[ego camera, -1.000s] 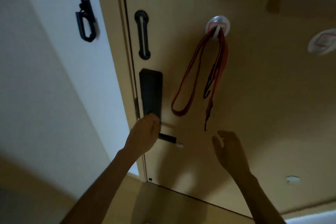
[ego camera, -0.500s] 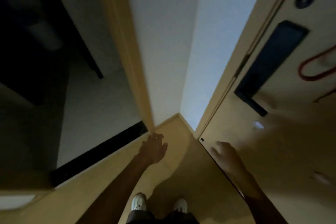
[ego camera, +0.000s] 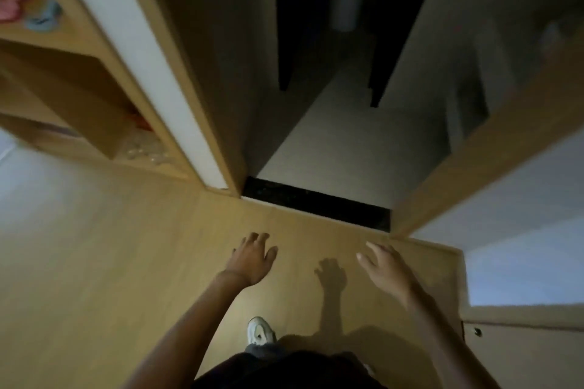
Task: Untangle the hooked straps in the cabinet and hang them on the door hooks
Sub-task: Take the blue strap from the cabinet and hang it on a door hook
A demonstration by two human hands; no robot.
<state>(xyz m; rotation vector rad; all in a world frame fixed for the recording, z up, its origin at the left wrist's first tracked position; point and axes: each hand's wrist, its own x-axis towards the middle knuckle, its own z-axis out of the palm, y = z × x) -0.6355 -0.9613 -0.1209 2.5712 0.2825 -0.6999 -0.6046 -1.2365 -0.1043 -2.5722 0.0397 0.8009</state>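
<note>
Below, at the bottom edge, a white shoe point(ego camera: 259, 330) stands on the wooden floor point(ego camera: 110, 262). Above it both arms reach forward. The left hand point(ego camera: 252, 257) hangs over the floor with its grip spread, the fingers a little bent, holding nothing. The right hand point(ego camera: 384, 268) is also in the air, its grip spread and empty. A shadow of a hand point(ego camera: 330, 275) lies on the floor between the two hands. Further on, a black threshold strip point(ego camera: 316, 204) crosses a doorway, and behind it is a dim room. To the left of the doorway stands the open cabinet point(ego camera: 104, 98). On its upper shelf lie blurred pink and blue things point(ego camera: 28, 9); whether they are the straps I cannot tell.
</note>
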